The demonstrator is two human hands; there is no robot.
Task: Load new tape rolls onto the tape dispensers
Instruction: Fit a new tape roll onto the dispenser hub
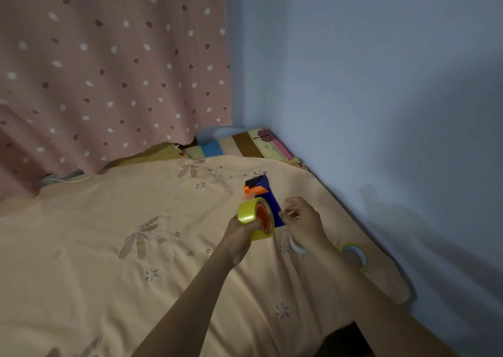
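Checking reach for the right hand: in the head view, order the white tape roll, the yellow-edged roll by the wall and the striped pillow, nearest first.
From the right hand:
1. White tape roll, just under the wrist.
2. Yellow-edged roll, right, near the wall.
3. Striped pillow, far end of the bed.

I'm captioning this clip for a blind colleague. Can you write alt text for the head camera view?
Over a peach bedspread, the left hand grips a yellow tape roll on a blue and orange tape dispenser, while the right hand reaches in beside it. Two more tape rolls lie near the right forearm, by a blue wall.

Right arm (340, 269) hides part of two tape rolls (356, 256).
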